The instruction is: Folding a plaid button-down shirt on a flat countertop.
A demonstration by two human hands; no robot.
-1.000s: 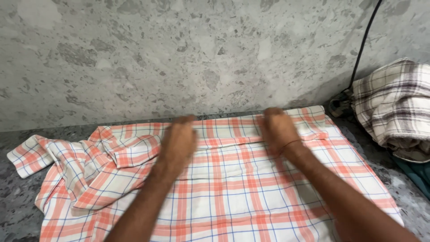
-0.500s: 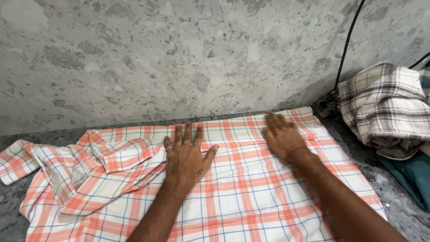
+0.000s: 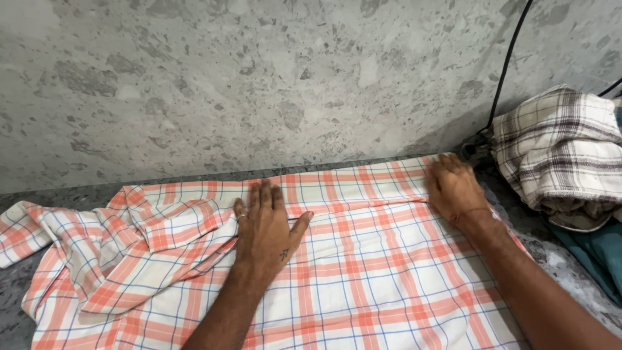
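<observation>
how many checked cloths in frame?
2. Orange checked cloth spread on the counter under the left hand and right hand; brown checked cloth bundled at right. More may lie beneath.

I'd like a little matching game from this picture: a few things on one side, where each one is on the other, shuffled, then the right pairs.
Things:
1. left hand
2. right hand
3. brown checked cloth
4. black cable

Places:
A. bundled up at the far right, off the orange cloth
B. flat on the middle of the orange checked cloth, beside its rumpled part
C. running up the grey wall
D. pressed on the far right corner of the orange checked cloth

Pairs: 1-B, 2-D, 3-A, 4-C
</observation>
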